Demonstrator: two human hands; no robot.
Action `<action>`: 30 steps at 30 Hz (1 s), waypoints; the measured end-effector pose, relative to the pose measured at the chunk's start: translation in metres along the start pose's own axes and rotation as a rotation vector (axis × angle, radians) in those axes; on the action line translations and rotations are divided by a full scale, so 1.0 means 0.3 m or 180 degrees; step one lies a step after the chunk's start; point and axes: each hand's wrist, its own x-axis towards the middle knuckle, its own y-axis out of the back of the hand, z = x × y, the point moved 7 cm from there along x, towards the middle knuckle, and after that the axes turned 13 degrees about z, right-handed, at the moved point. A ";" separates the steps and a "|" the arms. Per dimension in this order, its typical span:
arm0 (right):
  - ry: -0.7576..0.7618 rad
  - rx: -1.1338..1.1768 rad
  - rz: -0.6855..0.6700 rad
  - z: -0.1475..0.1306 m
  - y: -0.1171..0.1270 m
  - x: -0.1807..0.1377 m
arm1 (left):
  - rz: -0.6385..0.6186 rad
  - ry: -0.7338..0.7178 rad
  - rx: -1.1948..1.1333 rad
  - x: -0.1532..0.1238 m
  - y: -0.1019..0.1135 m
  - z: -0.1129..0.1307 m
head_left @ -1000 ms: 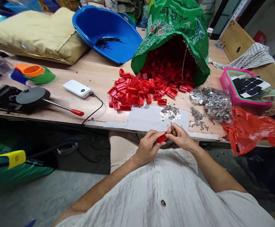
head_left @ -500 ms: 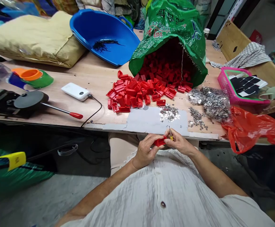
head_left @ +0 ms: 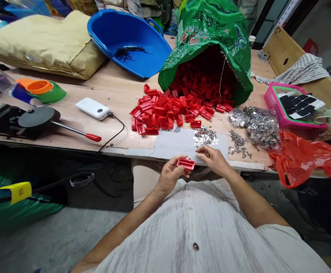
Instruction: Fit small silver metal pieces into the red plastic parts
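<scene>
My left hand (head_left: pixel 169 175) grips a small red plastic clip (head_left: pixel 185 163) at the table's front edge. Just to its right, my right hand (head_left: pixel 214 160) is closed on a thin tool with a yellowish handle (head_left: pixel 206 152), now apart from the clip and close to a little heap of shiny metal pieces (head_left: pixel 205 135) on a grey sheet (head_left: pixel 176 144). Behind them lies a pile of red clips (head_left: pixel 165 112) spilling from a green sack (head_left: pixel 210 34).
A blue basin (head_left: pixel 125 34), a white power bank (head_left: pixel 93 108) with its cable, a black tool with a red-tipped lever (head_left: pixel 37 119), bags of metal parts (head_left: pixel 256 123), a pink basket (head_left: pixel 293 108) and a red plastic bag (head_left: pixel 304 157) share the wooden table (head_left: pixel 111 91).
My hands have parted: the right hand drew the tool away from the clip and rose toward the metal pieces, while the left turned the clip flat.
</scene>
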 end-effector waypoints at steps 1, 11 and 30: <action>0.0250 -0.0493 0.0287 -0.004 0.017 0.027 | 0.0104 0.0037 -0.0140 0.003 0.003 0.005; 0.0912 -0.2075 0.0417 0.027 -0.031 0.113 | 0.0934 0.1124 -0.1112 0.000 0.020 -0.022; 0.0959 0.0013 0.0300 -0.177 -0.012 -0.011 | 0.0407 0.0532 -0.0542 0.015 -0.053 0.062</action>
